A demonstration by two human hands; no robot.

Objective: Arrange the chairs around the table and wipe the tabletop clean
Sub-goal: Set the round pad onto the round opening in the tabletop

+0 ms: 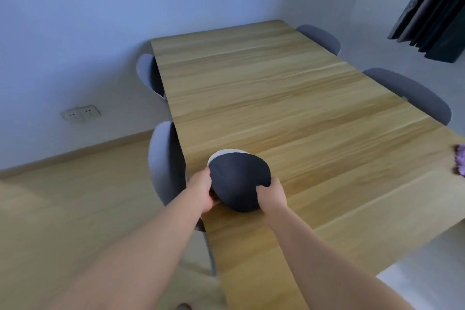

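A long wooden table (289,98) fills the middle of the view. At its near left edge, both my hands hold a chair by its rounded dark backrest (239,181), which has a pale rim. My left hand (201,191) grips the backrest's left side and my right hand (271,196) grips its right side. Grey legs (210,251) show below my left forearm. A purple cloth (461,163) lies on the tabletop at the right edge of the view, partly cut off.
Two grey chairs stand tucked in on the left side, one far (148,75) and one near (163,158). Two more, far (322,38) and near (412,93), stand on the right. A wall with sockets (80,113) is at the left, dark curtains (432,7) at the upper right.
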